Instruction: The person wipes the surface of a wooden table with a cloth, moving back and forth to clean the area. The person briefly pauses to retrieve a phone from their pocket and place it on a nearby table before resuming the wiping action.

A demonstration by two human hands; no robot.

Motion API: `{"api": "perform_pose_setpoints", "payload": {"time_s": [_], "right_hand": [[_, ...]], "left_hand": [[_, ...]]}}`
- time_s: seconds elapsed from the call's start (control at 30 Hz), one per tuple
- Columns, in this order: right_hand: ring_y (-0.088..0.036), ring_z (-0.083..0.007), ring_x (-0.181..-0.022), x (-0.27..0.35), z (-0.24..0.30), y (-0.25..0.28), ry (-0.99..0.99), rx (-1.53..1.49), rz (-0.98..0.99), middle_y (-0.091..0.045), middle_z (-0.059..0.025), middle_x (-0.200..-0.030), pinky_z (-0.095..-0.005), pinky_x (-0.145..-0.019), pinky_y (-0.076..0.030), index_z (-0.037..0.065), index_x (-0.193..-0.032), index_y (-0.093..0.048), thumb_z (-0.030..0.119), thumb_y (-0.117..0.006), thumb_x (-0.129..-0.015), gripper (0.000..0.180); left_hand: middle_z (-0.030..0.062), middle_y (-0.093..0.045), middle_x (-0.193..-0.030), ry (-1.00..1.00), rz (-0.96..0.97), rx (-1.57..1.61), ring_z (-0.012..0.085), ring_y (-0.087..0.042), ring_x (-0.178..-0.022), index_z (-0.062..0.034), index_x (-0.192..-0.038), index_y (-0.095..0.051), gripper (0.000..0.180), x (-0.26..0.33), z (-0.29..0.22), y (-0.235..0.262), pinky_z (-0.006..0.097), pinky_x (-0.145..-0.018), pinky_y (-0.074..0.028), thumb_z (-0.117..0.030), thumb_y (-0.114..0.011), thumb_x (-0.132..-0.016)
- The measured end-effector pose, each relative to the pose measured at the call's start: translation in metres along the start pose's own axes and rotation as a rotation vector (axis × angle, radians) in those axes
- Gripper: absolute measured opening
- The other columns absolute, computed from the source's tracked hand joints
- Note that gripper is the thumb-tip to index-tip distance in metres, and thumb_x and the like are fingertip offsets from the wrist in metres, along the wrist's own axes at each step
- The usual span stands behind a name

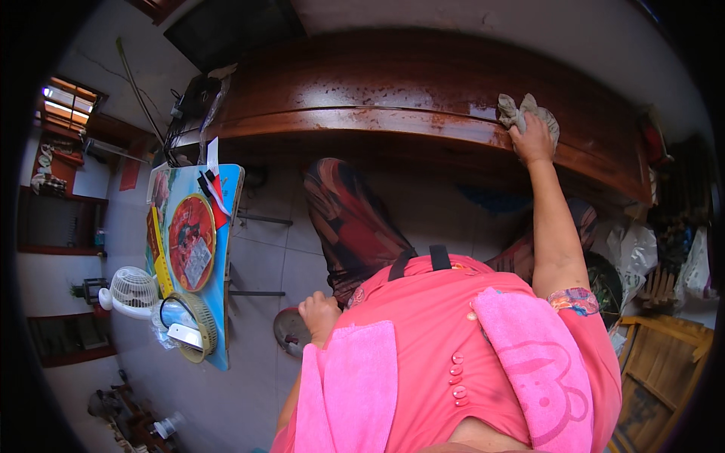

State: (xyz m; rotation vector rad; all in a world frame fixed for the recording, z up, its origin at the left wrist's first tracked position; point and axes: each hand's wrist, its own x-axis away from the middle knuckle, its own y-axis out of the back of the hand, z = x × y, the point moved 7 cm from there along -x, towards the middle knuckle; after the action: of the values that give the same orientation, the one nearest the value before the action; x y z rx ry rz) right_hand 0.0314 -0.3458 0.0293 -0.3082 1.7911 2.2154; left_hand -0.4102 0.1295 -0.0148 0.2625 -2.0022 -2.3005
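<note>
My right hand is stretched out over a long dark-red wooden cabinet, its fingers closed on a crumpled beige rag. The rag lies against the glossy wood near the front edge, toward the right end. Damp-looking, patchy marks show on the wood to the left of it. Down by my thigh, my left hand hangs with its fingers curled in and nothing visible in them. A pink towel drapes over my shoulders and chest.
At left stands a small table with a round red tin lid, a yellow basket and a white fan beside it. A round stool is near my left hand. Plastic bags and a wooden crate are at right.
</note>
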Motion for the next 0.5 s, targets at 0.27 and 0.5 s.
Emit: {"api": "perform_pose_setpoints", "payload": {"time_s": [0.27,0.5], "right_hand": [[-0.059,-0.0317,-0.118,0.002,0.007,0.012,0.007,-0.022,-0.010,-0.066,-0.0098,-0.124,-0.0460,-0.100,-0.048,0.012,-0.120,-0.065,0.040,-0.061,-0.083,0.046],[-0.059,-0.0323,-0.118,0.002,0.010,0.012,-0.024,-0.006,0.003,-0.066,-0.0102,-0.123,-0.0470,-0.099,-0.048,0.014,-0.120,-0.065,0.042,-0.061,-0.084,0.046]], "left_hand": [[0.0032,-0.061,-0.090,-0.162,0.038,0.279,0.0278,-0.057,-0.093,-0.0081,-0.067,-0.071,0.017,0.009,0.001,0.083,0.046,-0.086,-0.041,-0.025,-0.072,-0.068],[0.0073,-0.065,-0.087,-0.235,0.146,0.622,0.0288,-0.061,-0.081,-0.0029,-0.067,-0.066,0.014,-0.014,-0.001,0.189,0.041,-0.073,-0.049,-0.015,-0.072,-0.067]]}}
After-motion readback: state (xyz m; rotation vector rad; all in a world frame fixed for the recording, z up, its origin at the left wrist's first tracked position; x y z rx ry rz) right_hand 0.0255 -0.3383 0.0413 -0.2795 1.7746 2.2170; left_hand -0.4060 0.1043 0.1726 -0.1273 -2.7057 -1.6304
